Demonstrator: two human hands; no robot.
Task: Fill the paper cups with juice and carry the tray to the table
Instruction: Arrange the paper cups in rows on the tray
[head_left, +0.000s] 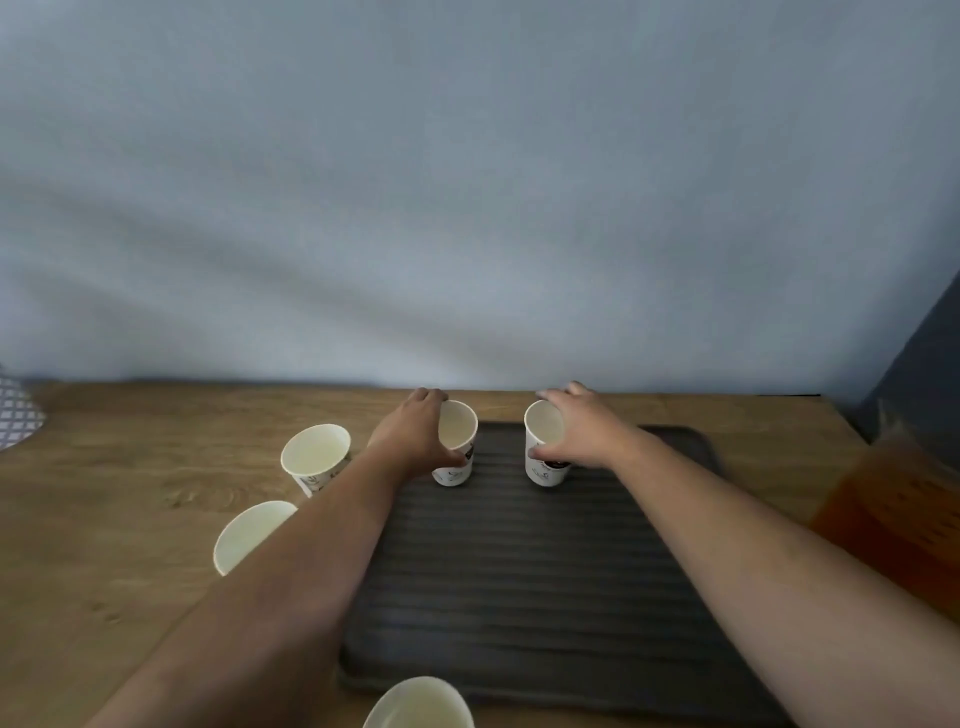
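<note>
Head view: left hand (415, 434) wraps one paper cup (457, 428), right hand (582, 431) wraps a second cup (543, 426). Fingers are curled round each wall. Both cups stand upright at the upper edge of the dark tray (519, 571), centre frame, probably being lined up for pouring. Three spare cups (316, 454) wait empty off the tray on the wooden counter (119, 519), left and bottom. The juice jug (893, 525), amber and blurred, sits at the right edge.
</note>
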